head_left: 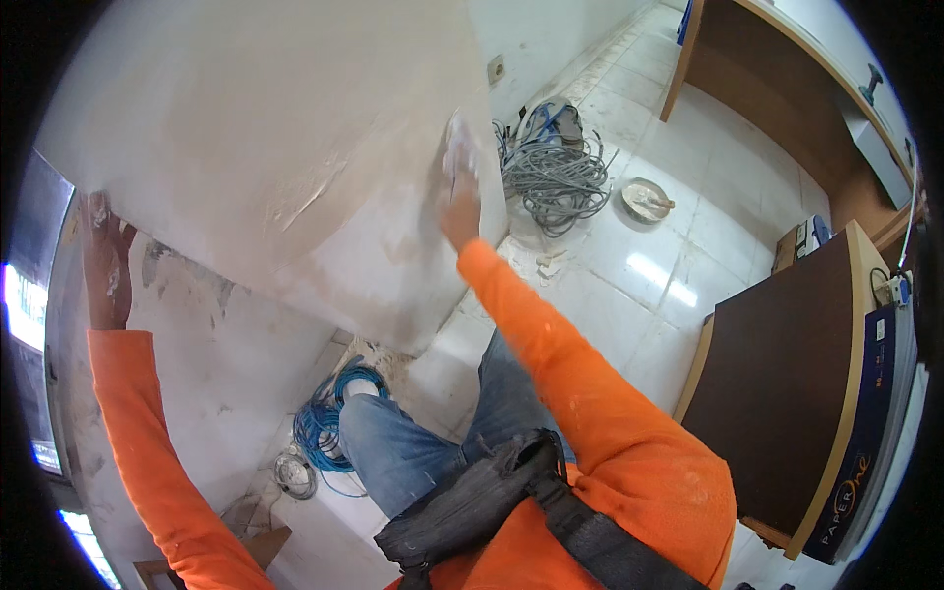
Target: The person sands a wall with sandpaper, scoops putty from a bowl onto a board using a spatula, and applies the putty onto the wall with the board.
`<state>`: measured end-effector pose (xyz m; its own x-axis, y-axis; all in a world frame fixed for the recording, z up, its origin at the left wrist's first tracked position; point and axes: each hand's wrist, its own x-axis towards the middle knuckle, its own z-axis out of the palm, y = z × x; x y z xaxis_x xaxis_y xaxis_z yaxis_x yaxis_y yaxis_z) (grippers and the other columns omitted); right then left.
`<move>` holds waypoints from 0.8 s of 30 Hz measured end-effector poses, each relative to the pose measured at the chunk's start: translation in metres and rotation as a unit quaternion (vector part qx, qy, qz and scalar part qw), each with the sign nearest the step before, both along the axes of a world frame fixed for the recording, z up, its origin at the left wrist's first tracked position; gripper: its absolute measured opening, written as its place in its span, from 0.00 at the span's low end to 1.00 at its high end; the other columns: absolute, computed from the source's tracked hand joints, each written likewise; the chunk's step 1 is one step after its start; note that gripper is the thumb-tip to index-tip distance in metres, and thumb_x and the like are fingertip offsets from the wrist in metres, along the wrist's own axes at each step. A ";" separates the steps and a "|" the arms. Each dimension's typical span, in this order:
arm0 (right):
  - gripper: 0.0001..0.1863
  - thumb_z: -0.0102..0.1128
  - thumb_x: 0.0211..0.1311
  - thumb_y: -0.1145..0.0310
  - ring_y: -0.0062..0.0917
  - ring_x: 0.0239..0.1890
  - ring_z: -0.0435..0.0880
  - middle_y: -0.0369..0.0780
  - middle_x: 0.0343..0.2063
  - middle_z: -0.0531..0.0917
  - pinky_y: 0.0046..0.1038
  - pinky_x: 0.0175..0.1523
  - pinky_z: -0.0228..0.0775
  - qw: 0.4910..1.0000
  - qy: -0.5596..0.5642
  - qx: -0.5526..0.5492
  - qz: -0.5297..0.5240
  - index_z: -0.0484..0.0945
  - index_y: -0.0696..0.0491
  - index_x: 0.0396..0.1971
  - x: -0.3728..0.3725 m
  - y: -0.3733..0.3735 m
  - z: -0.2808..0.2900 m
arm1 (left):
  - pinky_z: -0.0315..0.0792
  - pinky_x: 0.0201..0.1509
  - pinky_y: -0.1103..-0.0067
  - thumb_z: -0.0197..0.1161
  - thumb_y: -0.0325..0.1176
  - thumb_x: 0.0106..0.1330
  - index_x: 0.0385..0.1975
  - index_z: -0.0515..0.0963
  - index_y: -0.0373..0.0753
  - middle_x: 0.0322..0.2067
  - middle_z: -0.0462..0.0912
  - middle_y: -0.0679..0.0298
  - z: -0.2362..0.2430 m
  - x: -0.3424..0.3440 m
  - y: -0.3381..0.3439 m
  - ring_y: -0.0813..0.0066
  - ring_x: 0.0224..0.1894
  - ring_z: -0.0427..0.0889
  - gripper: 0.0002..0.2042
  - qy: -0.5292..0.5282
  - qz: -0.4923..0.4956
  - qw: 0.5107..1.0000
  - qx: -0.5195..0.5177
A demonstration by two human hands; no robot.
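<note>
Against the pale, plastered wall (295,128) my right hand (458,202) presses near its right-hand edge, blurred, its fingers round a whitish piece too smeared to name. Ridges of filler (313,193) streak the wall to the left of it. My left hand (106,261), flecked with white, rests at the lower left edge of the panel, fingers stretched upward and the thumb apart. It holds nothing that I can see.
Grey cable coils (560,182) and a bowl (646,200) with a tool in it stand on the tiled floor. Blue cable (324,423) lies by my legs. On the right are a dark brown cabinet (787,364) and a wooden desk (777,108). A socket (496,69) sits on the far wall.
</note>
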<state>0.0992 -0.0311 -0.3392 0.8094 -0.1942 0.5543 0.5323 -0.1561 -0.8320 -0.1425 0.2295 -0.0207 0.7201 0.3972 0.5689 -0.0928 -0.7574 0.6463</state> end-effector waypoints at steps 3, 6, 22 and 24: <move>0.28 0.40 0.62 0.79 0.44 0.66 0.65 0.54 0.61 0.69 0.34 0.69 0.54 0.985 -0.055 0.016 0.161 0.62 0.60 0.65 -0.038 -0.028 -0.001 | 0.52 0.72 0.62 0.49 0.62 0.68 0.72 0.48 0.42 0.70 0.55 0.56 -0.001 0.001 -0.006 0.60 0.72 0.55 0.40 -0.034 0.008 0.999 -0.042; 0.32 0.42 0.57 0.81 0.42 0.63 0.69 0.54 0.59 0.71 0.33 0.68 0.57 0.999 -0.015 0.033 -0.015 0.60 0.59 0.66 0.018 -0.044 -0.041 | 0.52 0.72 0.62 0.49 0.61 0.68 0.72 0.46 0.42 0.70 0.54 0.56 0.006 0.005 -0.003 0.59 0.72 0.54 0.41 -0.022 -0.017 0.997 -0.067; 0.29 0.38 0.60 0.81 0.45 0.62 0.70 0.54 0.60 0.71 0.35 0.66 0.59 0.992 -0.021 0.111 -0.048 0.61 0.62 0.64 0.041 -0.025 0.035 | 0.49 0.73 0.63 0.51 0.60 0.69 0.72 0.44 0.42 0.70 0.54 0.57 0.010 0.009 -0.001 0.61 0.72 0.54 0.41 -0.032 -0.050 0.985 -0.162; 0.29 0.37 0.60 0.82 0.44 0.63 0.69 0.54 0.60 0.71 0.35 0.67 0.58 0.995 -0.059 0.043 -0.068 0.61 0.62 0.64 0.045 -0.004 0.032 | 0.49 0.73 0.62 0.51 0.60 0.68 0.72 0.44 0.43 0.70 0.54 0.56 0.007 0.010 0.002 0.61 0.72 0.54 0.41 -0.029 -0.057 0.984 -0.163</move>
